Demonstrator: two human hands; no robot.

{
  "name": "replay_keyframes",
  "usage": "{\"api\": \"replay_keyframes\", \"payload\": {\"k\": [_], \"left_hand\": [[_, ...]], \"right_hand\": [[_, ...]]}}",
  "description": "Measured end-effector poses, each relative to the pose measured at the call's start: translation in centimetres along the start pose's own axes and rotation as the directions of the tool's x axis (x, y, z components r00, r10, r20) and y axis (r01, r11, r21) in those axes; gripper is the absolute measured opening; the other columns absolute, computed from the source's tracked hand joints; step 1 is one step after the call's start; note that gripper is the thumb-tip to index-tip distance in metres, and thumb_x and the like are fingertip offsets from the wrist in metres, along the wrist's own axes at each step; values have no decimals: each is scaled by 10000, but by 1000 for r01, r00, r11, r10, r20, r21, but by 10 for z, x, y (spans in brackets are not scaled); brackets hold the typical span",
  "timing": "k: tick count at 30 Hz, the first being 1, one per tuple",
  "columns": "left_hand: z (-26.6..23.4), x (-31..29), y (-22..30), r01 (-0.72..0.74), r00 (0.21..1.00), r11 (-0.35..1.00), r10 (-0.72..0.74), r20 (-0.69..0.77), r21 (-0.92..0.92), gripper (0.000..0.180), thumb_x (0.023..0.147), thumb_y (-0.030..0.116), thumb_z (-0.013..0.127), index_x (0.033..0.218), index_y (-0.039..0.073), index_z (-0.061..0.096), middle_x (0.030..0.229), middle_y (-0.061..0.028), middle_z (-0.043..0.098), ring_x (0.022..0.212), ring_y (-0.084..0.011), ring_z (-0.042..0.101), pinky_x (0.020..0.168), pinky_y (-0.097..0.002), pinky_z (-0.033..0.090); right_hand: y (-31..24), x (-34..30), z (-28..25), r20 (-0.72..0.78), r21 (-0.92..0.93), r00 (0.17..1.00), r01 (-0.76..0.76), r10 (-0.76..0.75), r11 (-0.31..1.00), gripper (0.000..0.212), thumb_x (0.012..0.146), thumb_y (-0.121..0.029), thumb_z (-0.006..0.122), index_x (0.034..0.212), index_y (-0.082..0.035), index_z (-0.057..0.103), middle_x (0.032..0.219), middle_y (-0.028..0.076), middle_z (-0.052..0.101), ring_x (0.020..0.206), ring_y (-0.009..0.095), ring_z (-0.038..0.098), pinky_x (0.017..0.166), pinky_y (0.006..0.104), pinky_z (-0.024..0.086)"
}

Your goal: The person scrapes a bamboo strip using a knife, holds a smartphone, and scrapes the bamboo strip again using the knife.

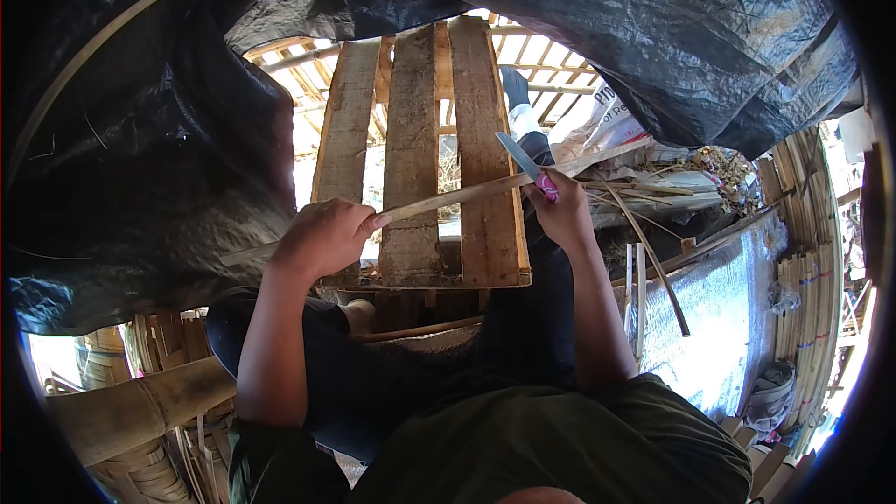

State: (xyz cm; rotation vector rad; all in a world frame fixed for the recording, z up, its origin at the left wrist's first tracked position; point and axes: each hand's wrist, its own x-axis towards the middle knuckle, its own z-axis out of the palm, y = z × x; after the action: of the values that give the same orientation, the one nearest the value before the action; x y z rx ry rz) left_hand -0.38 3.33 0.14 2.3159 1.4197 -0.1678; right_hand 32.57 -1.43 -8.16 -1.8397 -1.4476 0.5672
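Observation:
A long, pale bamboo strip [457,194] slants across in front of me, its right end higher than its left. My left hand [327,235] is closed around the strip, and a tail of it sticks out beyond the fist. In my right hand [567,219] is a knife [519,157] with a pink handle, its blade pointing up and to the left. The blade's base meets or crosses the strip close to my right fingers; exact contact cannot be made out. Beneath the strip stands a slatted wooden bench [411,131] with gaps between its boards.
Dark plastic sheeting [140,149] hangs at left and overhead. Beyond the bench lie a printed white sack [602,126] and loose bamboo strips [644,191]. Bundled slats [807,308] stand at right beside a shiny sheet [714,308]. A thick bamboo pole [140,411] crosses the lower left.

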Motion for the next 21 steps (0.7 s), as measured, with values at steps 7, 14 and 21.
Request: {"api": "replay_keyframes", "payload": {"k": [7, 14, 21], "left_hand": [[13, 1, 1, 20, 998, 998, -24, 57, 66, 385, 979, 370, 558, 877, 16, 667, 895, -189, 670, 894, -370, 661, 794, -474, 517], [12, 9, 23, -13, 993, 997, 5, 115, 70, 302, 990, 309, 549, 969, 15, 618, 923, -172, 665, 934, -344, 665, 805, -474, 519], [51, 18, 28, -169, 981, 968, 183, -61, 183, 298, 1019, 311, 474, 1001, 26, 561, 838, -160, 654, 786, -347, 668, 703, -473, 526]], "right_hand": [[13, 16, 16, -90, -36, 987, 131, -134, 991, 186, 836, -156, 748, 928, -21, 658, 808, 192, 673, 787, 391, 658, 666, 415, 490], [17, 5, 19, -77, 66, 981, 185, -180, 981, 235, 823, -187, 773, 883, 1, 645, 744, 196, 646, 710, 394, 635, 616, 404, 471], [30, -9, 17, -104, 102, 985, 145, -135, 984, 216, 885, -191, 723, 867, 4, 632, 643, 151, 583, 550, 285, 547, 557, 360, 438]]}}
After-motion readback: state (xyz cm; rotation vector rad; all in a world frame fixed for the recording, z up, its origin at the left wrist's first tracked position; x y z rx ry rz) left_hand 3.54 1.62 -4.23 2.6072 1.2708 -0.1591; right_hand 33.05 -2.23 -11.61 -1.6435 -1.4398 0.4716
